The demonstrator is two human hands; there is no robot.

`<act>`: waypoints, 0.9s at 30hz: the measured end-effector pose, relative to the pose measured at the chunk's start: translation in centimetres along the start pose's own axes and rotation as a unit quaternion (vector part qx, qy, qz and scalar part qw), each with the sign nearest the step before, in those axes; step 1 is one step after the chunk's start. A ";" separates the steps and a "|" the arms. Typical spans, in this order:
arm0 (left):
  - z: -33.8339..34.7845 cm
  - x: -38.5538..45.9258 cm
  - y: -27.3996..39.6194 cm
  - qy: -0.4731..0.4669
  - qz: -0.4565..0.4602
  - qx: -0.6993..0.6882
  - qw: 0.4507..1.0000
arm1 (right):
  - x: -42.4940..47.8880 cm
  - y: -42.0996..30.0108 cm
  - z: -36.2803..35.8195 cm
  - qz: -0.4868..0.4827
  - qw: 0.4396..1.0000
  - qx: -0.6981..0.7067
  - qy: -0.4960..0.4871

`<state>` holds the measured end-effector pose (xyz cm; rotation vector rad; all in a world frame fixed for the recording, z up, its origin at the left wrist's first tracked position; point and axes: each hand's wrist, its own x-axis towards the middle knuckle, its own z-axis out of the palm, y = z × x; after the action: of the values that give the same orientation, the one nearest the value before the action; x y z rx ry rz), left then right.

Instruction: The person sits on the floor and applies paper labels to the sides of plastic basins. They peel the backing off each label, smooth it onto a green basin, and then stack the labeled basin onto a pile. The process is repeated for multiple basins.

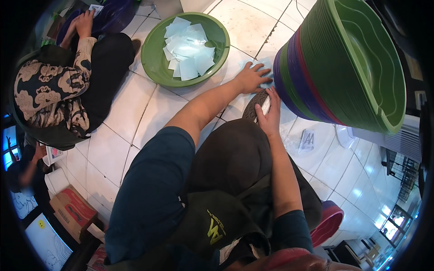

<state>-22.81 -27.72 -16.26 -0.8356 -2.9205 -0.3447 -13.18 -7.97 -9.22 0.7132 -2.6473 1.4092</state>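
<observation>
My left hand (254,78) reaches over the floor with its fingers spread, above pale blue sheets or film (264,63) partly hidden under it. Close by, my right hand (271,113) has its thumb and fingers around a flat white object (265,106); its exact kind is hard to tell. A brown patterned shoe sole (252,108) lies beside that object. Ahead and to the left stands a green plastic basin (149,64) with many loose pale square sheets (188,50) in it. A tall nested stack of green, purple and red basins (315,67) leans just right of my hands.
A small printed packet (307,139) lies on the tiled floor (112,135) near crumpled clear plastic (290,140). At left a seated person (57,81) handles something by a purple basin (118,17). Cardboard boxes (74,210) stand at lower left; a red basin (327,223) is at lower right.
</observation>
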 end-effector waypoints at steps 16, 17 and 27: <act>-2.3 -5.8 1.5 0.378 -0.174 -0.265 0.870 | 0.1 -0.4 -0.3 0.007 1.000 -0.007 0.001; -3.6 -6.2 2.4 0.409 -0.191 -0.292 0.843 | 0.1 -0.4 -0.3 0.013 1.000 -0.007 -0.003; -22.7 -12.4 -8.0 0.511 -0.303 -0.040 0.804 | -0.2 -0.2 -0.5 0.021 1.000 -0.015 0.005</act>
<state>-16.14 -46.07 2.52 0.3058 -2.0130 -0.6869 -12.98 -7.56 -8.79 0.6492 -2.6842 1.3763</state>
